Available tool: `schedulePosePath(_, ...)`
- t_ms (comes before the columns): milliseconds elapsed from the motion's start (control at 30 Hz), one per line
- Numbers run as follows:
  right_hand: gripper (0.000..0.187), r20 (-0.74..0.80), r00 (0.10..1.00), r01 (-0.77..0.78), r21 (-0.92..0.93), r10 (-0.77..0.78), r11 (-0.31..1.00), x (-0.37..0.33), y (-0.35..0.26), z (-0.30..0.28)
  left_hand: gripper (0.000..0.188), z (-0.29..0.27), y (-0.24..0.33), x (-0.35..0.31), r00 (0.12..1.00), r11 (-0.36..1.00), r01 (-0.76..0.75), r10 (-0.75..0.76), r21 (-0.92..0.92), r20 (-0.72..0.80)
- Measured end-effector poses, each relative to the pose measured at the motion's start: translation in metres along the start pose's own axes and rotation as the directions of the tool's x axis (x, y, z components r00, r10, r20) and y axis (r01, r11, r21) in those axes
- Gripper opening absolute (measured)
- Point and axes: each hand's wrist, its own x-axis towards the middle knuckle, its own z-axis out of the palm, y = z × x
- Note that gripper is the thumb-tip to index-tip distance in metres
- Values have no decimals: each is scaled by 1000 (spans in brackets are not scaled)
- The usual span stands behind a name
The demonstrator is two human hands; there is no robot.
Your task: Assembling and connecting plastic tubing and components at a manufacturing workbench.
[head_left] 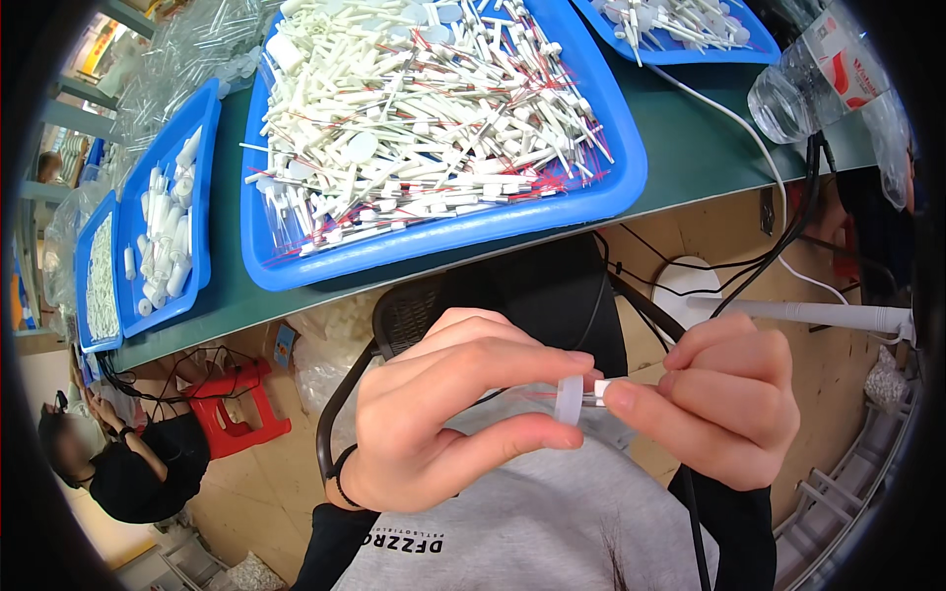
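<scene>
Both hands are meeting close under the camera, above a grey sweatshirt [532,532] that is filling the lower middle of the view. Left hand [443,409] is curling round a small translucent white disc [569,399], pinching its rim between thumb and forefinger; most of what the palm is enclosing is hidden behind the fingers, so whether anything more sits in that fist cannot be told. Right hand [729,399] is closing thumb and forefinger on a thin white stick piece [599,391], whose short visible end is touching the face of the disc — the rest is vanishing under the fingertips. A faint red line is running along the stick, too fine to make out clearly. The disc is lying just outside the left grip's tips, between the two hands, with the stick pressing at its middle.

Beyond the hands, a large blue tray [443,241] is sitting on a green table [690,148], heaped with white stick pieces and discs; its upper edge is cut off by the frame. Two smaller blue trays [163,295] are lying further left — partly cropped. A clear plastic bottle [808,74] is lying at the upper right, and a white cable [739,128] is crossing the table. Another person is sitting low at the left by a red stool [236,414].
</scene>
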Motion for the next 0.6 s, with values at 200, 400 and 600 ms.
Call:
schedulePosePath(200, 32, -73, 996, 56, 4, -56, 998, -2, 3, 6, 42, 1, 0, 0, 1000, 1000, 8, -8, -7, -15)
schedulePosePath(400, 30, -68, 995, 77, 23, -75, 997, -1, 4, 5, 44, 0, 1, 0, 1000, 1000, -10, 10, -1, 4)
schedulePosePath(600, 28, -73, 993, 91, 32, -89, 995, -3, 4, 7, 40, -3, 2, 0, 999, 1000, -13, 14, -16, 34)
